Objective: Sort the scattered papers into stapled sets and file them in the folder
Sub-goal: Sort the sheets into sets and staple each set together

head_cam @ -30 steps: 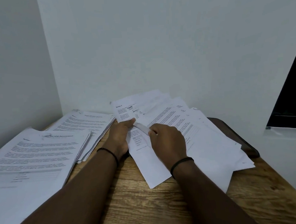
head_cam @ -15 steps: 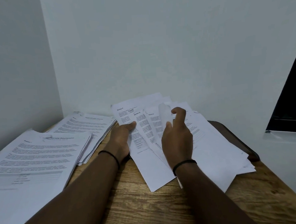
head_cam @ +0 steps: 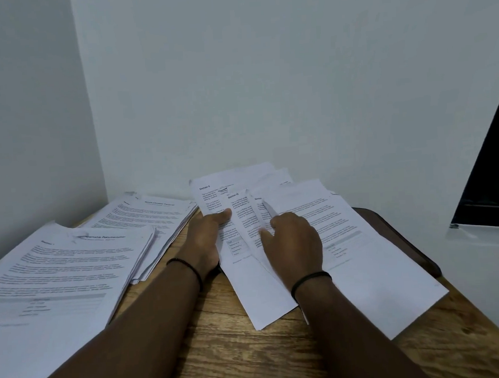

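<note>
White walls meet in a corner behind a wood-grain counter (head_cam: 231, 347) strewn with printed sheets. At its middle the left hand (head_cam: 206, 238) grips the left edge of a fanned pile of papers (head_cam: 360, 258), its thumb lying across the top of a page headed "Section 6" (head_cam: 211, 197) and its fingers hidden beneath. Just beside it, the right hand (head_cam: 295, 244) rests palm down on the same fan, thumb pointing left against a narrow page headed "Section 10" (head_cam: 239, 215) and the other fingers curled over the sheets' inner edges; whether they pinch a sheet cannot be told. Each wrist wears a thin black band, the left one (head_cam: 189, 268) and the right one (head_cam: 309, 281). The two hands are close together, with only the strip of the Section 10 page between them.

The fan spreads rightward from the hands, its biggest sheet reaching toward the counter's near right edge and overlapping a dark brown folder (head_cam: 403, 238) that lies flat beneath the papers, only its rounded right border showing. Left of the hands lies a thick stack of printed pages (head_cam: 154, 221) against the far wall, and nearer the camera a second, larger stack (head_cam: 58, 276) titled with words ending in "Documentation" overlaps its corner. At the far right edge a black panel (head_cam: 492, 174) leans above a white surface (head_cam: 486, 262).
</note>
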